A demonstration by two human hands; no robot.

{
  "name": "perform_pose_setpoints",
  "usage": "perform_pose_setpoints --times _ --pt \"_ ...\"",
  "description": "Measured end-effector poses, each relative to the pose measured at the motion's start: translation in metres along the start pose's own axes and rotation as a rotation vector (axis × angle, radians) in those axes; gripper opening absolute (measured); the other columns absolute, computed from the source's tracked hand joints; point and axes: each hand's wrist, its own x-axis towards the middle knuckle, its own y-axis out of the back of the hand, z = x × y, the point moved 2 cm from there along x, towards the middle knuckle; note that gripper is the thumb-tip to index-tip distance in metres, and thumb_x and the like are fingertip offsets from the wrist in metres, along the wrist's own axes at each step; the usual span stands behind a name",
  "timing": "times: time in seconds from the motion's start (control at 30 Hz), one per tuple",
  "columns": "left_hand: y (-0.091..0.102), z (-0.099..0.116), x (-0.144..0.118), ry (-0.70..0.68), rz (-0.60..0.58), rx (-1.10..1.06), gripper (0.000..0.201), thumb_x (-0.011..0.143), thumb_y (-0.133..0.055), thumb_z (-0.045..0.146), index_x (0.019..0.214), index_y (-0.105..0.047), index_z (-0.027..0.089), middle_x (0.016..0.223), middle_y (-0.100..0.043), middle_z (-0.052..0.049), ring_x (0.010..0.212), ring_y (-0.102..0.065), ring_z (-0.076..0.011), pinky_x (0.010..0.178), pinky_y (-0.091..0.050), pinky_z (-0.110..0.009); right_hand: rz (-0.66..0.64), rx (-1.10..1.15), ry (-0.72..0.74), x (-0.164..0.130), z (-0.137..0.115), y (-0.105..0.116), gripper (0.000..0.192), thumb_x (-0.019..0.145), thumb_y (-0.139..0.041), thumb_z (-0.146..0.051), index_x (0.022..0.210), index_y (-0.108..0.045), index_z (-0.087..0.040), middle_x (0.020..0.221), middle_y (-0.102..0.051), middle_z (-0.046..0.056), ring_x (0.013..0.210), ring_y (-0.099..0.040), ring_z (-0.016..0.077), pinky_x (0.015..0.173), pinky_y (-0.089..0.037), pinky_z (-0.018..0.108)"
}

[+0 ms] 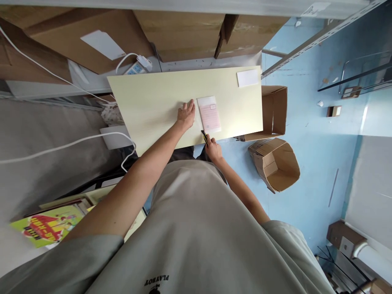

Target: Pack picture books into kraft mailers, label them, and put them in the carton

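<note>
My left hand lies on the pale yellow tabletop, fingers stretched out. Just right of its fingertips is a pink printed sheet or pad, which seems to be in a clear sleeve with a whitish top strip. At the table's near edge, my right hand is closed around a slim black and yellow tool that looks like a utility knife. Its tip points up and left, close to the lower left corner of the pink sheet. A white slip of paper rests at the table's far right corner.
Cardboard boxes line the shelf behind the table, beside a white power strip. Open cartons stand on the blue floor to the right. A white cable runs in from the left, above colourful books.
</note>
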Motion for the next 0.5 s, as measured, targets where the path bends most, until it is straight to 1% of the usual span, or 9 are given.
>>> perform_pose_setpoints --times 0.1,0.17,0.23,0.33,0.4,0.43,0.47,0.5 --pt "-0.001 -0.001 0.000 -0.005 -0.024 -0.008 0.117 0.108 -0.076 0.054 0.192 -0.009 0.009 0.199 -0.009 -0.027 0.179 -0.018 -0.0566 0.142 -0.027 -0.077 -0.043 -0.018 -0.002 -0.011 0.002 -0.002 0.073 0.120 -0.033 -0.019 0.191 -0.022 -0.014 0.161 -0.063 0.026 0.127 -0.081 0.0334 0.110 -0.065 0.044" --pt "-0.002 -0.003 0.002 -0.012 -0.031 -0.014 0.119 0.108 -0.076 0.056 0.192 -0.007 0.009 0.199 -0.006 -0.027 0.180 -0.015 -0.0567 0.143 -0.022 -0.077 -0.075 -0.022 -0.006 -0.019 0.004 -0.003 0.073 0.120 -0.032 -0.017 0.192 -0.021 -0.015 0.164 -0.061 0.026 0.129 -0.080 0.0340 0.111 -0.064 0.044" --pt "-0.006 -0.005 0.006 -0.013 -0.031 -0.022 0.119 0.107 -0.078 0.055 0.192 -0.009 0.009 0.200 -0.006 -0.027 0.180 -0.013 -0.0572 0.143 -0.021 -0.078 -0.101 -0.022 -0.010 -0.025 0.006 -0.003 0.073 0.120 -0.034 -0.018 0.191 -0.022 -0.015 0.167 -0.060 0.026 0.132 -0.079 0.0351 0.112 -0.063 0.045" --pt "-0.010 -0.006 0.010 -0.009 -0.007 -0.064 0.115 0.104 -0.082 0.045 0.192 -0.016 0.008 0.199 -0.007 -0.027 0.180 -0.014 -0.0581 0.142 -0.022 -0.080 -0.118 -0.013 -0.001 -0.035 0.010 0.001 0.073 0.120 -0.039 -0.021 0.191 -0.025 -0.016 0.167 -0.061 0.026 0.134 -0.078 0.0363 0.112 -0.063 0.044" --pt "-0.010 -0.004 0.007 0.000 0.042 -0.132 0.111 0.102 -0.083 0.035 0.191 -0.022 0.009 0.200 -0.007 -0.026 0.181 -0.017 -0.0570 0.143 -0.024 -0.080 -0.076 0.011 0.018 -0.041 0.012 0.008 0.072 0.120 -0.042 -0.024 0.190 -0.028 -0.018 0.164 -0.065 0.024 0.131 -0.079 0.0359 0.109 -0.063 0.043" --pt "-0.009 -0.003 0.004 0.006 0.080 -0.180 0.108 0.100 -0.082 0.031 0.190 -0.026 0.010 0.200 -0.008 -0.024 0.181 -0.019 -0.0553 0.144 -0.027 -0.078 -0.029 0.029 0.025 -0.043 0.013 0.014 0.072 0.120 -0.044 -0.026 0.190 -0.029 -0.019 0.163 -0.067 0.023 0.128 -0.081 0.0356 0.107 -0.064 0.043" --pt "-0.006 0.000 0.000 0.006 0.125 -0.239 0.105 0.098 -0.082 0.025 0.188 -0.030 0.009 0.200 -0.010 -0.024 0.182 -0.022 -0.0528 0.145 -0.029 -0.073 0.036 0.052 0.029 -0.044 0.015 0.021 0.072 0.120 -0.045 -0.027 0.190 -0.029 -0.020 0.162 -0.068 0.022 0.125 -0.082 0.0353 0.105 -0.065 0.043" --pt "-0.003 0.002 -0.006 0.004 0.179 -0.301 0.101 0.097 -0.080 0.020 0.185 -0.034 0.005 0.199 -0.014 -0.027 0.182 -0.026 -0.0492 0.147 -0.030 -0.067 0.114 0.080 0.031 -0.044 0.016 0.031 0.072 0.120 -0.047 -0.029 0.189 -0.030 -0.020 0.162 -0.069 0.022 0.121 -0.083 0.0353 0.102 -0.065 0.043"
